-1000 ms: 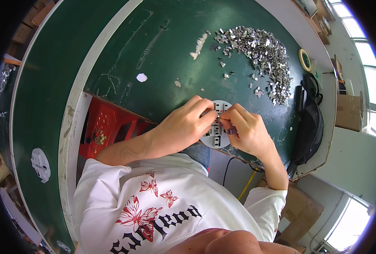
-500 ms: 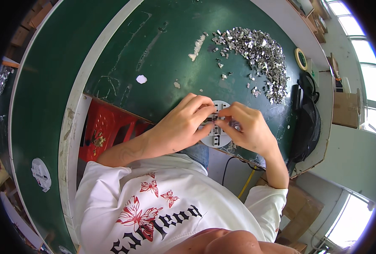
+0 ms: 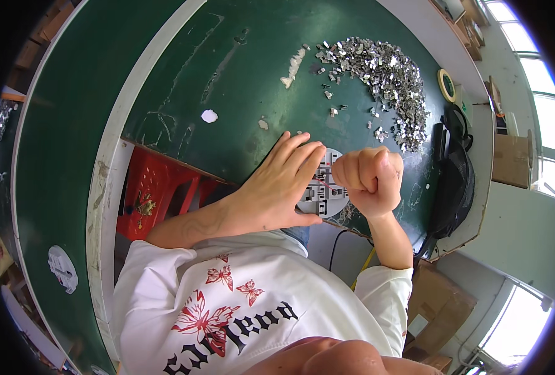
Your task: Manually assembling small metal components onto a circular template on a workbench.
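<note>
A round grey plastic piece (image 3: 338,204) with slots and small metal parts lies at the bench's near edge. Something thin and red crosses its middle. My left hand (image 3: 285,181) rests along its left side, fingers stretched out and thumb apart near its lower rim; it grips nothing. Above the right side of the piece, my right hand (image 3: 370,178) is closed in a fist. What that fist holds, if anything, is hidden. Part of the round piece is covered by both hands.
A heap of small shiny metal clips (image 3: 393,81) spreads over the far right of the green bench (image 3: 227,125). A tape roll (image 3: 446,85) and a black mesh bag (image 3: 453,194) sit on the right. A red plastic stool (image 3: 149,181) stands below left.
My left fingers have opened out from a pinch over the round piece. My right hand has gone from pinching at its middle to a fist a little farther right.
</note>
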Motion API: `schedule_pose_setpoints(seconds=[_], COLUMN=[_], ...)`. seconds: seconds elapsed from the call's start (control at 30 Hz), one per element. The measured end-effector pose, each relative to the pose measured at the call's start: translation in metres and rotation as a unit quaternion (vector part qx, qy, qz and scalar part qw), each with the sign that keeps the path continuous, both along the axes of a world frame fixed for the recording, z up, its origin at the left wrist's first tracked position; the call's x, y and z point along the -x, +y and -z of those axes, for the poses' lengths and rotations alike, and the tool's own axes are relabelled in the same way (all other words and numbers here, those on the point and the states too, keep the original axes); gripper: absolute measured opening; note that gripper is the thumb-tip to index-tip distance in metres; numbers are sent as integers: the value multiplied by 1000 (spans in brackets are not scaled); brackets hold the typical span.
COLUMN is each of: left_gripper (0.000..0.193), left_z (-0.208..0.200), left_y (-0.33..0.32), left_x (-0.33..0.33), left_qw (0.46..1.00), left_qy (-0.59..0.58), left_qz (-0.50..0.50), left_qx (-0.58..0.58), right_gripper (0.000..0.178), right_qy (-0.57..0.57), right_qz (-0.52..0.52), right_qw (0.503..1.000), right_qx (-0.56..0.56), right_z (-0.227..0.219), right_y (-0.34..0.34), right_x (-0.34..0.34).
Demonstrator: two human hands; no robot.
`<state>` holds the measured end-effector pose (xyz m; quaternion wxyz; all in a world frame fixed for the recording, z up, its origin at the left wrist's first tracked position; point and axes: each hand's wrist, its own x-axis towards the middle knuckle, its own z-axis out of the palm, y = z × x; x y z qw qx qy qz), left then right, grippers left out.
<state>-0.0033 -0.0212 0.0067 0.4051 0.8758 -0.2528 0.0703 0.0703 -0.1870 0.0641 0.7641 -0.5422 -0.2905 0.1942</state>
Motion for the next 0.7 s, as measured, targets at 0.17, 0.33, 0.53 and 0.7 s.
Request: schedule_pose_setpoints(seconds=[0.17, 0.33, 0.53, 0.7], left_gripper=[103, 102, 101, 101], left_z=[0, 2, 3, 3], left_y=[1, 0, 3, 2], left_x=[-2, -2, -2, -2], left_qw=[1000, 1000, 999, 1000], left_qy=[-7, -2, -5, -7], left_qz=[2, 2, 1, -4], left_qx=[0, 13, 37, 28], right_gripper=[51, 45, 17, 14], right_qy=[-31, 5, -190, -376], right_qz=[-56, -41, 129, 160], right_qw=[998, 998, 933, 792], right_qx=[5, -44, 276, 454], right_z=[5, 6, -17, 26], right_y=[1, -3, -11, -19], right_x=[-5, -13, -47, -75])
